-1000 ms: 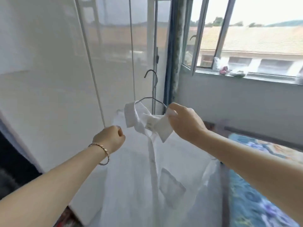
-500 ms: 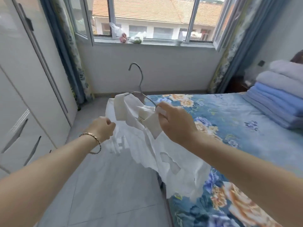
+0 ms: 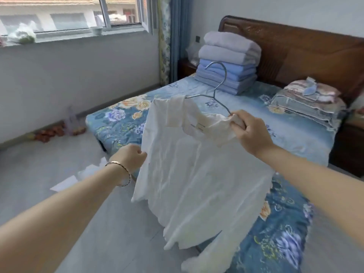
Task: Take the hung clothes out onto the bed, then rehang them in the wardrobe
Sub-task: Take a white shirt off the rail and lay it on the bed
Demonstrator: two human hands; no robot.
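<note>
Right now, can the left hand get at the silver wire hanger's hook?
Probably yes, once it lets go: the left hand grips the white shirt's edge. The silver wire hanger's hook stands bare above the collar; the right hand holds lower down.

Daylight only, from the aluminium-framed sliding window (image 3: pixel 106 14) upper left. White plastered wall (image 3: pixel 78 75) below it, pale grey tiled floor (image 3: pixel 39 174). Blue floral curtain (image 3: pixel 167 46) in the corner. Bed with blue rose-print cover (image 3: pixel 285 243) against a dark brown carved wooden headboard (image 3: pixel 295 48). On it: stack of folded grey and blue blankets (image 3: pixel 226 62), patterned pillows (image 3: pixel 307 103). White paper scraps (image 3: pixel 65 183) on the floor.
</note>
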